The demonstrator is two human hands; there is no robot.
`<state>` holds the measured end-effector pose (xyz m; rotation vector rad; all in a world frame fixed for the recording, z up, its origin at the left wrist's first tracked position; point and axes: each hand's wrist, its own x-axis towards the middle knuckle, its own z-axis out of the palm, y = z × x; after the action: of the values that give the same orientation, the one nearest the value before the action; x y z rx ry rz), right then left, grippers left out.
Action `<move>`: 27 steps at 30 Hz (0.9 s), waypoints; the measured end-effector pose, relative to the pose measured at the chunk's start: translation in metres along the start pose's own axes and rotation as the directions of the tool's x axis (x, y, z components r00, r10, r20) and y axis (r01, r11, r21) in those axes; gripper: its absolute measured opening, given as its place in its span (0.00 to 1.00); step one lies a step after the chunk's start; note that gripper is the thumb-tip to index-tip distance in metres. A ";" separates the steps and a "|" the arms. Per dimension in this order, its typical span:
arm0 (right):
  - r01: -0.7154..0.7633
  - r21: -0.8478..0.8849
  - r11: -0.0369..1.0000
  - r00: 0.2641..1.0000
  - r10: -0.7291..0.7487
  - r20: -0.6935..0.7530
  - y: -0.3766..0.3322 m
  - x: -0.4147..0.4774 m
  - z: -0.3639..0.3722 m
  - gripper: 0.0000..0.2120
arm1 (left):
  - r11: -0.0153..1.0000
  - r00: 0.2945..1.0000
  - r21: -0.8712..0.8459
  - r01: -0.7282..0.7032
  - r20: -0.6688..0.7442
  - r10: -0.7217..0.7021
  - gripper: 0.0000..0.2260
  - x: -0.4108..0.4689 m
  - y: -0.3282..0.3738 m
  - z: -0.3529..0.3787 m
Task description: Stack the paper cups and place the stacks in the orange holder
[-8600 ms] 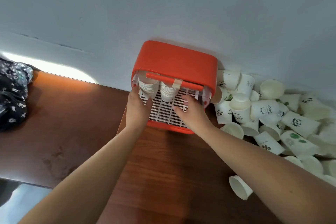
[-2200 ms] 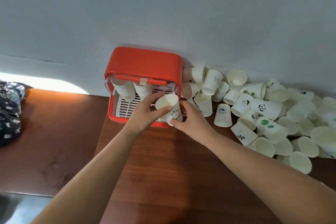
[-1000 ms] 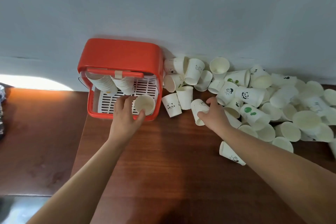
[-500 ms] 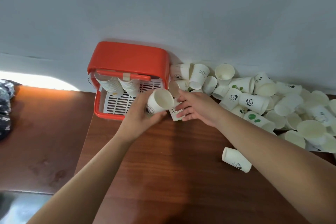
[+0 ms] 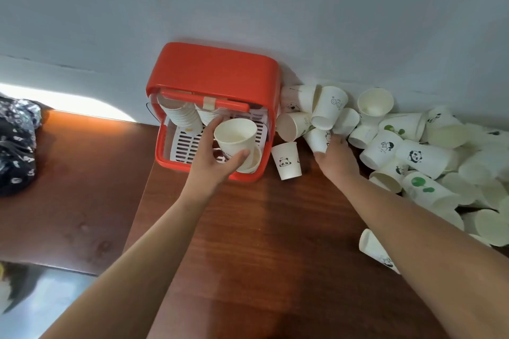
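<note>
The orange holder [image 5: 212, 69] stands against the wall with two cup stacks [image 5: 183, 115] hanging inside over its white grate. My left hand [image 5: 212, 162] holds a small stack of white paper cups [image 5: 234, 135], mouth toward me, in front of the holder's right side. My right hand [image 5: 334, 158] reaches into the loose cup pile [image 5: 413, 151] and closes its fingers around a white cup [image 5: 318, 139] at the pile's left edge. An upside-down panda cup [image 5: 286, 161] stands between the two hands.
The brown wooden table [image 5: 261, 242] runs toward me. One cup [image 5: 374, 250] lies on its side near my right forearm. A dark patterned cloth [image 5: 16, 143] sits at the far left on a lower surface. The grey wall is directly behind the holder.
My right hand moved away from the held cups, rightward to the pile, and took hold of a loose cup. My left hand kept its cup stack in front of the holder.
</note>
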<state>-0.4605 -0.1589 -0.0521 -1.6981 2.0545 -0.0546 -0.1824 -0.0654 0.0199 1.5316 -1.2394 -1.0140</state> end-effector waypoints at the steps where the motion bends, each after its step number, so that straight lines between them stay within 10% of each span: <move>1: 0.001 0.016 1.000 1.000 0.000 -0.008 0.002 0.000 0.001 0.27 | 1.000 1.000 -0.002 -0.014 0.019 0.015 0.31 0.001 -0.001 0.001; 14: 0.036 0.405 0.913 0.997 -0.058 0.041 -0.013 -0.077 -0.056 0.20 | 0.853 0.980 0.509 -0.118 0.200 0.016 0.37 0.002 -0.045 0.008; 27: 0.316 0.485 0.816 0.870 -0.453 0.194 -0.107 -0.113 -0.047 0.24 | 0.986 0.976 -0.117 0.119 0.196 -0.095 0.21 -0.004 0.017 -0.016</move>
<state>-0.3663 -0.0904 0.0608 -1.6796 1.3175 -0.3456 -0.1725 -0.0605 0.0406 1.4411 -1.2055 -1.3108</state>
